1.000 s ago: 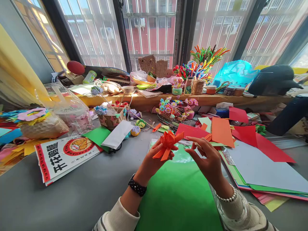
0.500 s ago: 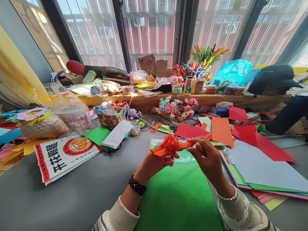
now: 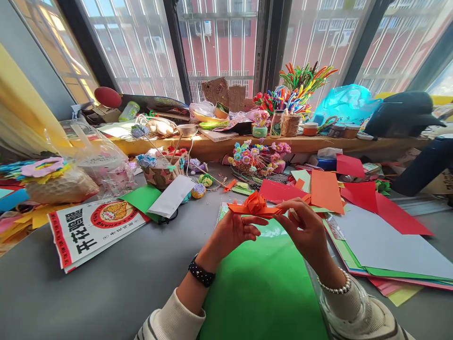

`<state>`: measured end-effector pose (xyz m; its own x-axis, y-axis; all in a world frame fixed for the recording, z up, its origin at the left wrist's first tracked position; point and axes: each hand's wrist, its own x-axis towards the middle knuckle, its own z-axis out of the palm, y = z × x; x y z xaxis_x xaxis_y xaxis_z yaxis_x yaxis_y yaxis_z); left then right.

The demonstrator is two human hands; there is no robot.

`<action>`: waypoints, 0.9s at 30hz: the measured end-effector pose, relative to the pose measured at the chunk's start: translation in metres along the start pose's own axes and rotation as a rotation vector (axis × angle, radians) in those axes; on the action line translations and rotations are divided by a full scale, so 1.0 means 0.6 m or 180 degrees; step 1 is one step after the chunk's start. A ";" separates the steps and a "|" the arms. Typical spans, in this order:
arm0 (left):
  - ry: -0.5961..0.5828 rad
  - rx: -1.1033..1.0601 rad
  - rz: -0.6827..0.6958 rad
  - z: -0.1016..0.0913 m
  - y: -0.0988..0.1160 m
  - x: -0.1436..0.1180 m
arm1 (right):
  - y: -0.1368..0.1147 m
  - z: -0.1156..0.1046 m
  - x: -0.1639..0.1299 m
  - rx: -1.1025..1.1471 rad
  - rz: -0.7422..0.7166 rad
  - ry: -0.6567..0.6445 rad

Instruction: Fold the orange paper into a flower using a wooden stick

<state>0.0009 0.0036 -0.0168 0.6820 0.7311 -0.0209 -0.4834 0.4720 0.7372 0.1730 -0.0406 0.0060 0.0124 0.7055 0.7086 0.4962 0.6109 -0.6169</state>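
The orange folded-paper flower [image 3: 255, 204] is up between two hands, stretched sideways from one to the other.
I see its long way run left to right, nearly flat, over the shiny green flat sheet [image 3: 262, 293] on the smooth grey table [image 3: 141, 283]. The bare left hand [image 3: 234, 233] is under the flower's left end and closer to its middle, with fingers half curled; I can't tell if its thumb pinches the paper. The bare right hand [image 3: 305, 229] pinches the right tip between thumb and fingers. The flower has a round, bunchy lump on top and long, pointy, creased arms sticking out both ways.
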 end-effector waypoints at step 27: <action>0.0933 0.4635 0.2548 0.012 -0.021 -0.008 | 0.003 0.017 -0.002 -0.0099 0.0291 -0.0632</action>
<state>0.0074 -0.0092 -0.0210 0.3351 0.6841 0.6479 0.3535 -0.7287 0.5866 0.1653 -0.0367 0.0008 -0.1112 0.8163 0.5668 0.5275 0.5319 -0.6625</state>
